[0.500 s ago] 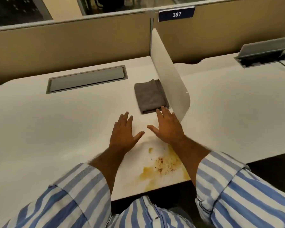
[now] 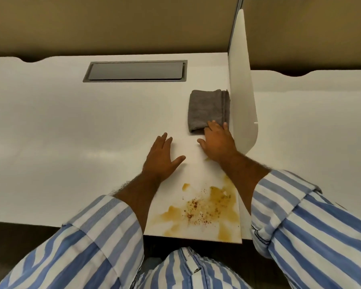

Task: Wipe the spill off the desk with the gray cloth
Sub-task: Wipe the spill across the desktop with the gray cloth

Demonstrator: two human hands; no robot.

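A folded gray cloth (image 2: 207, 108) lies on the white desk (image 2: 71, 126), pressed up against a white divider panel. My right hand (image 2: 217, 142) rests flat with its fingertips on the cloth's near edge, fingers spread, not gripping. My left hand (image 2: 162, 158) lies flat and open on the bare desk, to the left of the cloth. A yellow-brown spill (image 2: 204, 209) with reddish specks spreads over the desk's front edge, between my two forearms.
The white divider panel (image 2: 243, 84) stands upright just right of the cloth and spill. A grey cable hatch (image 2: 136, 71) is set into the desk at the back. A beige partition wall (image 2: 113, 24) closes off the far side.
My right hand has slid forward onto the near edge of the cloth. The view has tilted down and shifted, so the desk looks closer. My left hand stays flat.
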